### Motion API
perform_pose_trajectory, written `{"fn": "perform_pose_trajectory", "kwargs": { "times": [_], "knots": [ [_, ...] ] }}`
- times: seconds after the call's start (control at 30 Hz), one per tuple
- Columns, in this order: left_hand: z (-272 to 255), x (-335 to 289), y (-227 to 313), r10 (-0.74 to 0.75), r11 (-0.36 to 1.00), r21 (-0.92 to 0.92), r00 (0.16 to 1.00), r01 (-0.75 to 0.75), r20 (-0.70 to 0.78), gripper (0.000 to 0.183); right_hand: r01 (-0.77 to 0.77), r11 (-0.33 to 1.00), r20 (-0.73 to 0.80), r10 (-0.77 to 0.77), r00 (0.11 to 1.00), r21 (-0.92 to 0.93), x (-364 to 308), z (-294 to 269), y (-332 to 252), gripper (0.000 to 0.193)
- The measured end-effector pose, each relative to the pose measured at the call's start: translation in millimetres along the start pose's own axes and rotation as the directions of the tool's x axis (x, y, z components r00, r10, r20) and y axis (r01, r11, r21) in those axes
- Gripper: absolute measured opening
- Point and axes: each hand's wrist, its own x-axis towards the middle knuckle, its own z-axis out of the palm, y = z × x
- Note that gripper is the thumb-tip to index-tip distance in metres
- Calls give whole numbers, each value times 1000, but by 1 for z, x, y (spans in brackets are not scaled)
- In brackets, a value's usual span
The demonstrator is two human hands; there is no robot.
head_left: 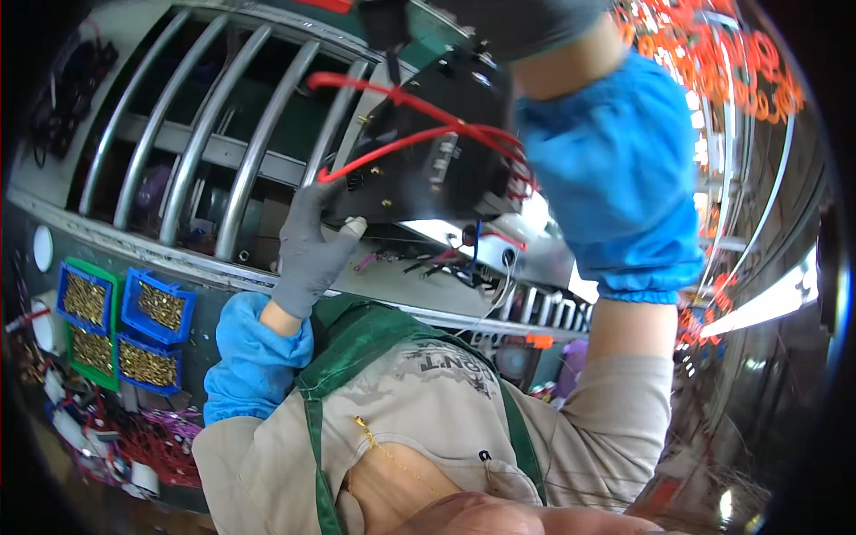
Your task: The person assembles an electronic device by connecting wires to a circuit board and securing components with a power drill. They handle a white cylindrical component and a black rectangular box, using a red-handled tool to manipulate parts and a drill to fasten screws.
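Left hand point(310, 245) in a grey glove, fingers curled under the near-left corner of the black box point(428, 152), thumb pressing its lower edge; a pale stub pokes out just beside the thumb, can't tell what it is. The box is held up, centre of view, tilted, over the metal roller rack point(205, 134). Red wires point(401, 138) loop across its face from the left edge to the right side; more thin wires hang from its underside.

Right hand point(526, 27) is at the top, grey glove, mostly cut off by the frame edge. Looks like it's on the box's far-right top corner, but can't tell if the fingers are spread or clamped. Blue sleeve point(615, 169) covers the forearm and hides the box's right side.

To do this well, I'd say:
- keep the left hand as the support under the corner, not on the wires
- keep red loops clear of the rack bars, snag risk
- don't let the sleeve drag the right-side wiring

Bins of brass parts point(147, 334) sit near left, well apart from the box.
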Motion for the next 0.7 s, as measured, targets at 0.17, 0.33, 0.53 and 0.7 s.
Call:
{"fn": "perform_pose_trajectory", "kwargs": {
  "times": [0.17, 0.33, 0.53, 0.7],
  "knots": [
    [21, 15, 3, 351, 756, 541, 926, -369, 141, 70, 91, 991, -291, -118, 950, -102, -138, -33, -114, 41],
    [35, 11, -25, 184, 833, 509, 977, -215, 111, 68, -9, 989, -734, -103, 671, -147, -355, -2, -210, 52],
    [27, 10, -18, 189, 760, 599, 968, -252, 167, 74, 97, 961, -963, 250, 97, 260, -618, 126, -119, 49],
    [18, 22, -25, 131, 785, 594, 984, -177, 119, 79, 76, 738, -652, 634, -416, 670, -716, 208, 37, 54]
  ]
}}
